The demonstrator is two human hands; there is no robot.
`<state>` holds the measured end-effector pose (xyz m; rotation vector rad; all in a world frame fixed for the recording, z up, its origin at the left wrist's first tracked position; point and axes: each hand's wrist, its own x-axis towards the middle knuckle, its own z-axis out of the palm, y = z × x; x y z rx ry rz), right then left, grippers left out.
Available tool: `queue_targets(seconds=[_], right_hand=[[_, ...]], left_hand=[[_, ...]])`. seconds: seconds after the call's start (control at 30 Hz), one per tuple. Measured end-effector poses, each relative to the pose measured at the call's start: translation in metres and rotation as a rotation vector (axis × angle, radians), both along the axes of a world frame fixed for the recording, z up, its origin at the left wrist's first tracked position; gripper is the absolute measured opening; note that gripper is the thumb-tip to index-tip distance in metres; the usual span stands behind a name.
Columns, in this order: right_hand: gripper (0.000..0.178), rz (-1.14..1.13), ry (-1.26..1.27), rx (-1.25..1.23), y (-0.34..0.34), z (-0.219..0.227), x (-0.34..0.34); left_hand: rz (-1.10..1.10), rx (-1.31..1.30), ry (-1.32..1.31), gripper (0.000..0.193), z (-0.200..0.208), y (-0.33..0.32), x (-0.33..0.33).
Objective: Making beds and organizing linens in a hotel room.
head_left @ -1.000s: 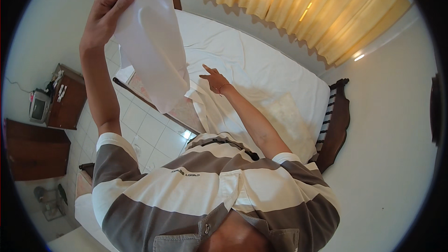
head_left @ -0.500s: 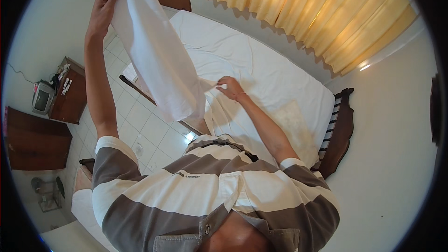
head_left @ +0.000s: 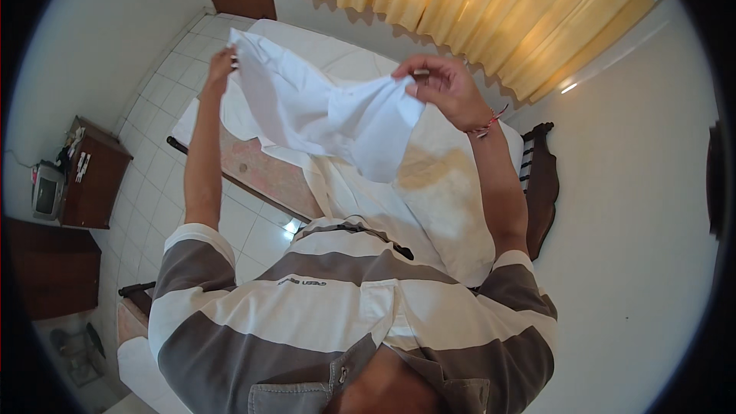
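Note:
A white pillowcase (head_left: 307, 103) is stretched out in the air between my hands, over the bed. My left hand (head_left: 221, 69) pinches one corner at its far left end. At the other end my right hand (head_left: 451, 96) holds a gathered edge between thumb and fingers, higher above the bed. The cloth sags in folds between the two grips. Below and to the right, an uncovered cream pillow (head_left: 452, 218) lies on the bed. White sheet (head_left: 368, 199) is bunched beneath the cloth, and part of the pinkish mattress side (head_left: 264, 176) shows.
The bed's dark wooden headboard (head_left: 540, 176) stands at the right. Yellow curtains (head_left: 460, 8) hang at the far wall. Tiled floor (head_left: 153, 130) runs along the left, with a brown cabinet (head_left: 96, 176) and a small television (head_left: 47, 192). Another bed (head_left: 138, 345) sits lower left.
My left hand has come down from high up at the left. My right hand has risen with its edge, so the pillowcase now spans sideways. The pillow shows more fully.

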<state>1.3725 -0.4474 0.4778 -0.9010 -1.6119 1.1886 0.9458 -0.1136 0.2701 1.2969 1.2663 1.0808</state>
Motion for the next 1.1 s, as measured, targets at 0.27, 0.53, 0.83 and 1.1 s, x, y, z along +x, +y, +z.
queue_targets(seconds=[0.27,0.53,0.83,1.1], right_hand=[[0.025,-0.182,0.282,-0.023,0.015,0.037,-0.01],[0.02,-0.504,0.458,0.049,0.015,0.031,0.021],[0.022,-0.694,0.462,0.157,-0.003,0.028,0.062],[0.02,-0.813,0.278,-0.081,-0.03,-0.023,0.163]], left_hand=[[-0.505,-0.148,0.261,0.06,-0.065,-0.096,0.143],[-0.824,-0.256,0.07,0.073,-0.051,-0.246,0.185],[-0.437,0.191,0.059,0.019,-0.065,-0.27,0.195],[-0.419,0.542,0.425,0.016,0.077,-0.161,0.126]])
